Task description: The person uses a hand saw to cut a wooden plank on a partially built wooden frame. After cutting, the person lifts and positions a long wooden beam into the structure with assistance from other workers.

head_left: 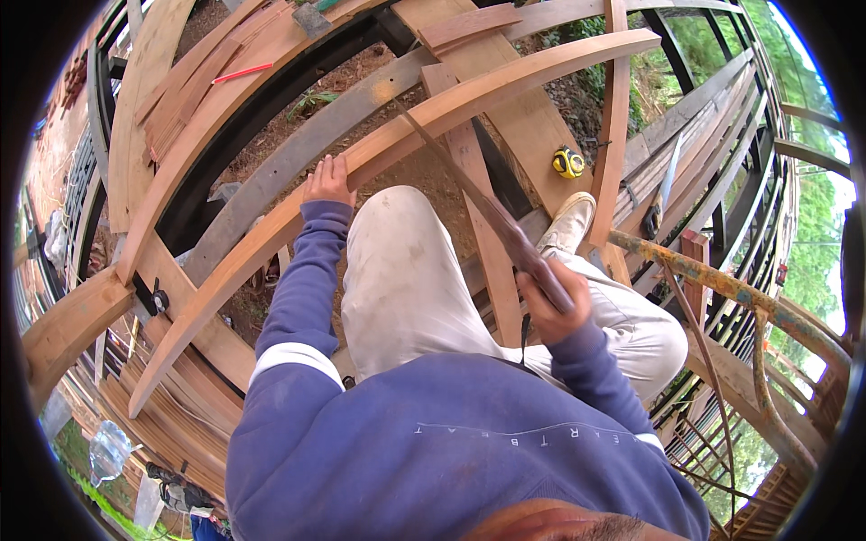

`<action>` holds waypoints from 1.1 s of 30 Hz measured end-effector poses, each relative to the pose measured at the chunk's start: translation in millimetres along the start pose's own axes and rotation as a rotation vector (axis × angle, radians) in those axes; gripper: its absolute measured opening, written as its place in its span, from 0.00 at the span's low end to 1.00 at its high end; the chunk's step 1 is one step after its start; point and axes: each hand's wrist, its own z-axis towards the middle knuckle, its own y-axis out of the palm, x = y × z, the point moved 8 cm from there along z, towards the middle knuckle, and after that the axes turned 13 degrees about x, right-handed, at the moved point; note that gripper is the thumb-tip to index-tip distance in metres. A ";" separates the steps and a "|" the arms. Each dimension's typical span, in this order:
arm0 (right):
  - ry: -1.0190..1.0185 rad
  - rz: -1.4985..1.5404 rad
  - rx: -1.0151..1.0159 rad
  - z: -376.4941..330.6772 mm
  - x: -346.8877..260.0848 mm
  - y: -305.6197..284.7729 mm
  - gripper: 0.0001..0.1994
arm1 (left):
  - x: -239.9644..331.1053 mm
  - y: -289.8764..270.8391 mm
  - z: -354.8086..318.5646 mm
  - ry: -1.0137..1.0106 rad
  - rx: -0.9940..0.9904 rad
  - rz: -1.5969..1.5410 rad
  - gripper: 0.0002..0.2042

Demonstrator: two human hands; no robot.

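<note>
My left hand (330, 183) is laid across a long curved wooden beam (505, 88), fingers over its top and thumb along the near side. The beam slants from lower left to upper right, above my knees. In my right hand (557, 298), closed around a dark brown handle, is a long tapering tool (478, 197). Its thin far end crosses the beam near the middle. Seen almost edge-on, the tool does not show its exact kind.
A yellow tape measure (568, 162) lies on a wide plank (528, 122) beyond my shoe. To the right, a handsaw (666, 185) rests on stacked boards. A red pencil (242, 73) lies upper left; a rusty pipe (713, 275) crosses at right. Dark metal framing surrounds gaps over bare soil.
</note>
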 end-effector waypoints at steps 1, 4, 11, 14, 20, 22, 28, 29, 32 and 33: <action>0.007 -0.005 -0.011 8.3 0.5 13.6 0.07 | 1.4 -0.6 -2.5 0.003 0.012 0.016 0.40; -0.034 -0.002 -0.001 10.9 -0.1 17.8 0.08 | -1.5 3.2 -0.5 -0.004 -0.004 0.000 0.41; -0.014 0.037 0.020 16.3 13.5 26.3 0.05 | 0.2 4.2 0.4 -0.001 -0.023 -0.005 0.41; -0.046 0.031 0.024 43.1 15.4 57.1 0.05 | -5.0 8.1 2.8 -0.005 -0.031 -0.022 0.41; -0.004 0.079 0.058 0.9 15.7 15.0 0.05 | -7.9 6.1 2.1 -0.013 -0.034 -0.029 0.41; -0.016 0.070 0.073 3.9 18.5 21.5 0.05 | -4.6 4.7 -0.1 -0.003 -0.038 -0.031 0.41; -0.053 0.067 0.085 47.6 21.7 69.8 0.05 | -14.3 19.1 2.1 -0.002 -0.048 -0.076 0.40; -0.028 0.080 0.077 30.3 21.2 52.5 0.06 | -14.4 16.2 0.0 -0.002 -0.049 -0.070 0.39; -0.010 0.085 0.070 0.2 26.8 23.1 0.07 | -15.1 14.3 7.2 -0.015 -0.024 -0.075 0.37; -0.009 0.082 0.065 -2.0 29.6 19.9 0.07 | -15.1 14.3 7.5 -0.023 -0.017 -0.078 0.37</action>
